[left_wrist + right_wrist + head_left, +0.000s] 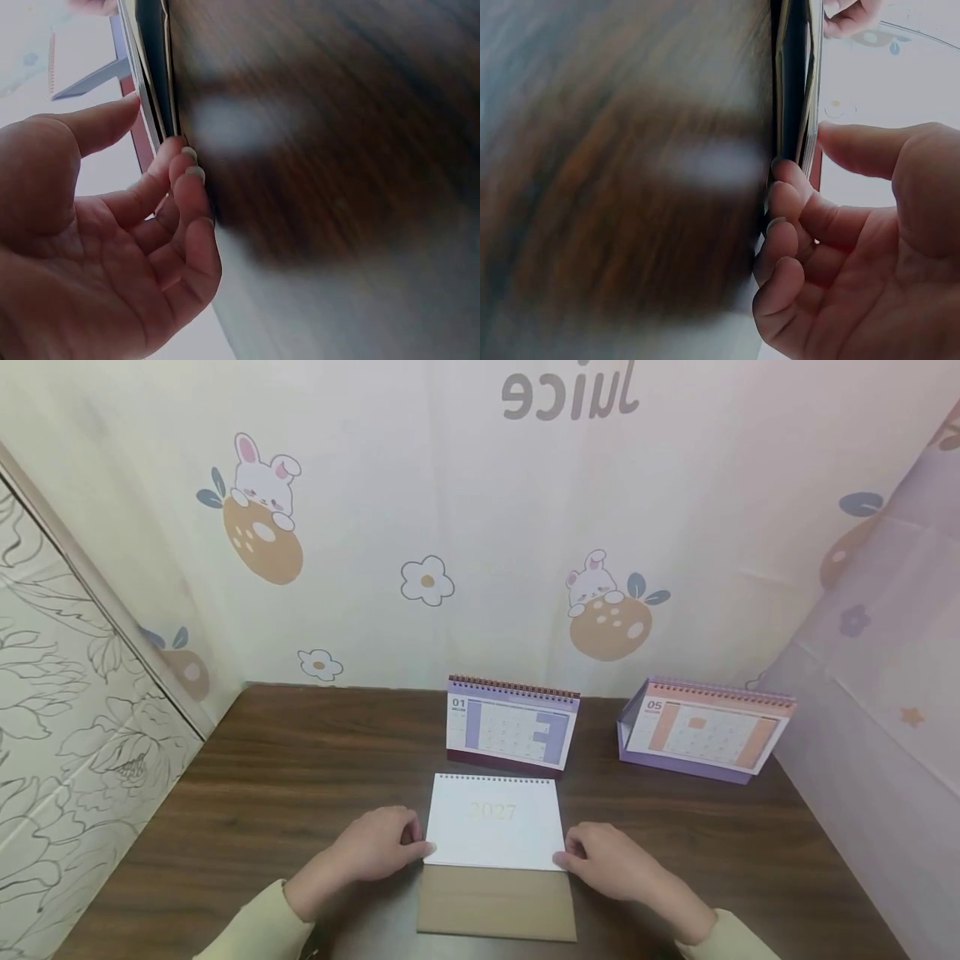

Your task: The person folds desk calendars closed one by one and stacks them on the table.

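A white spiral-bound desk calendar [495, 835] marked 2027 lies nearly flat, its tan base flap [497, 906] spread toward the near side of the table. My left hand [378, 843] pinches its left edge, thumb on the white page. At the opposite edge my right hand [611, 860] holds it the same way. In the left wrist view, the thumb and curled fingertips meet the calendar's layered edge [144, 67]. The right wrist view shows the fingers of that hand under the board [784, 90] and a gap between the layers.
Right behind the white calendar stands a purple desk calendar [510, 727] showing 01. Another standing calendar [712, 735], showing 05, is at the back right. The dark wood table [300, 752] meets a curtain [360, 510] printed with rabbits at the back.
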Action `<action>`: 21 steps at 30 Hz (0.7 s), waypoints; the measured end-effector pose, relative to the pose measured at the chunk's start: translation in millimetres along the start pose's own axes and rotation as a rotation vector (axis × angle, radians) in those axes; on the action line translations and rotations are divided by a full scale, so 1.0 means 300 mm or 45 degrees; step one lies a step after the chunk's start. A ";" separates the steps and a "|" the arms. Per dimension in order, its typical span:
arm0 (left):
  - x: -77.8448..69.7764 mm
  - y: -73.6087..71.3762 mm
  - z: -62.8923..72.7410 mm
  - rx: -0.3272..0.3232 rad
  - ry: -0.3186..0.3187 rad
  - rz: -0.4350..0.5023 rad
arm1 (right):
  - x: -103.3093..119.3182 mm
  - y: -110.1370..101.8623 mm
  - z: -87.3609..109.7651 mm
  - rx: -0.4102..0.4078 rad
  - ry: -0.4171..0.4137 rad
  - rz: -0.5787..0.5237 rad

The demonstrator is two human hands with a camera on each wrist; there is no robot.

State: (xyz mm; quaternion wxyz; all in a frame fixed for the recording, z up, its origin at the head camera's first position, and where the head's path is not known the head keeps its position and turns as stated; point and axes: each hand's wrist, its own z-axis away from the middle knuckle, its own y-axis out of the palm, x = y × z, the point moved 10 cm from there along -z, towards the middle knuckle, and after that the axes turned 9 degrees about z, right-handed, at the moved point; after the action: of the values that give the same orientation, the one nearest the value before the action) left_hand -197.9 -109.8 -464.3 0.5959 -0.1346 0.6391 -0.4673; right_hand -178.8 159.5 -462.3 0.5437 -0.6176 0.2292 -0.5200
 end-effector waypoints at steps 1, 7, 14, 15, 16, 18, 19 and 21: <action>0.004 0.003 -0.002 0.004 -0.002 0.012 | 0.000 0.001 -0.001 0.000 0.006 -0.004; 0.009 0.003 -0.007 0.002 -0.028 0.050 | 0.007 0.003 -0.001 -0.005 0.016 -0.031; -0.005 0.001 0.005 -0.006 -0.071 0.056 | 0.022 0.011 -0.002 0.013 -0.002 -0.082; -0.005 0.000 0.008 -0.009 -0.072 0.060 | 0.023 0.013 -0.001 0.019 0.000 -0.089; -0.005 -0.002 0.010 -0.011 -0.073 0.064 | 0.025 0.015 0.000 0.025 -0.001 -0.095; -0.003 -0.004 0.016 -0.011 -0.075 0.069 | 0.029 0.019 0.004 0.042 -0.003 -0.111; 0.000 -0.005 0.019 -0.011 -0.075 0.070 | 0.032 0.022 0.005 0.051 -0.004 -0.123; 0.004 -0.008 0.026 -0.005 -0.075 0.081 | 0.039 0.026 0.007 0.068 -0.008 -0.143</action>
State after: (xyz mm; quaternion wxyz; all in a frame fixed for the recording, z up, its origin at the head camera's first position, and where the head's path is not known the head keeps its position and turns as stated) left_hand -192.2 -115.4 -462.2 0.6288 -0.1292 0.6261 -0.4426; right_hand -170.6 148.2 -464.5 0.5307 -0.6163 0.1786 -0.5537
